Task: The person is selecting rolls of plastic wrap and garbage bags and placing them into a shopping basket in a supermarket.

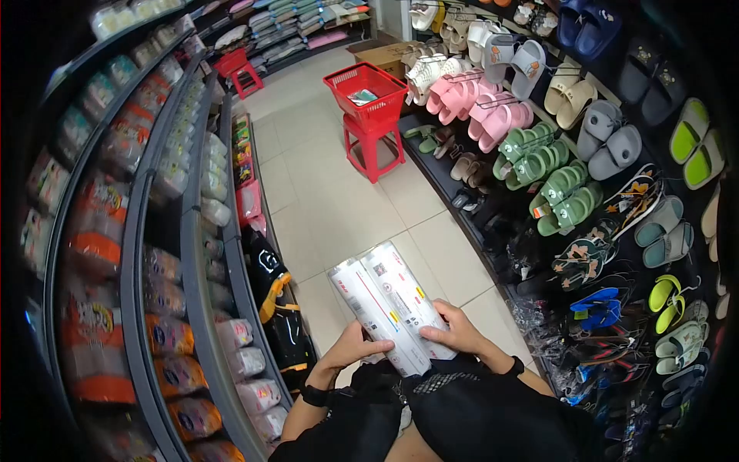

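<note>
Two long white printed packages lie side by side in front of my body, with red lettering, yellow patches and small codes on them. Around the near end of the left white package my left hand is closed, its thumb lying across the face. My right hand grips the right white package from its outer edge, thumb on top. The packages touch or overlap along their long sides. My fingers underneath are hidden.
Ahead, a red shopping basket with a small packet inside stands on a red stool. Another red stool is farther back left. Shelves of packaged goods line the left; slippers hang along the right. Tiled floor runs between.
</note>
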Demonstrator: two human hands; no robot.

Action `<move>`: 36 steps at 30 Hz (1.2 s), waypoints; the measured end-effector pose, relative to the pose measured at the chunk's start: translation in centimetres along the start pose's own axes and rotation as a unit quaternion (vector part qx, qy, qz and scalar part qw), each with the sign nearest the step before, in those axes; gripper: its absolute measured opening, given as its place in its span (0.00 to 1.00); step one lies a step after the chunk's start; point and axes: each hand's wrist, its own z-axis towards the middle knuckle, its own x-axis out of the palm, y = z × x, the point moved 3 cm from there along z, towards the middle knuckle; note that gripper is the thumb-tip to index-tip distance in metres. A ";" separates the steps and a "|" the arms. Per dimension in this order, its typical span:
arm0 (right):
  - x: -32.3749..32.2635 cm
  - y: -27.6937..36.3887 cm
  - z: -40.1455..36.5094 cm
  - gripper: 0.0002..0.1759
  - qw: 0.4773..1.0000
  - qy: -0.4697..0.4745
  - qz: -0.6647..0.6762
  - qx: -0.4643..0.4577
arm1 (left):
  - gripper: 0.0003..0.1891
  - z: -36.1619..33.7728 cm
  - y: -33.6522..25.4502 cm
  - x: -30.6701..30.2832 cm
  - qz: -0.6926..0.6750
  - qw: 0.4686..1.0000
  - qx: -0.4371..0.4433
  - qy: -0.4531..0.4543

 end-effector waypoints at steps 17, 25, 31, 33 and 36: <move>-16.0 -0.9 37.9 0.30 0.994 0.110 -0.008 0.009 | 0.25 28.1 -11.6 -19.0 -0.022 0.988 -0.040 -0.150; -18.6 -3.4 51.7 0.29 0.984 0.131 0.081 0.085 | 0.27 38.0 -14.0 -27.3 -0.111 0.977 -0.058 -0.174; -20.6 -3.0 64.3 0.28 0.990 0.100 0.030 0.099 | 0.29 47.4 -16.5 -37.3 -0.113 0.984 -0.051 -0.126; -20.7 -2.6 68.5 0.28 0.990 0.074 0.056 0.104 | 0.29 50.5 -19.0 -41.0 -0.114 0.983 -0.032 -0.138; -21.5 -1.1 75.1 0.26 0.980 0.033 0.137 0.139 | 0.30 56.0 -21.9 -48.0 -0.089 0.990 -0.085 -0.063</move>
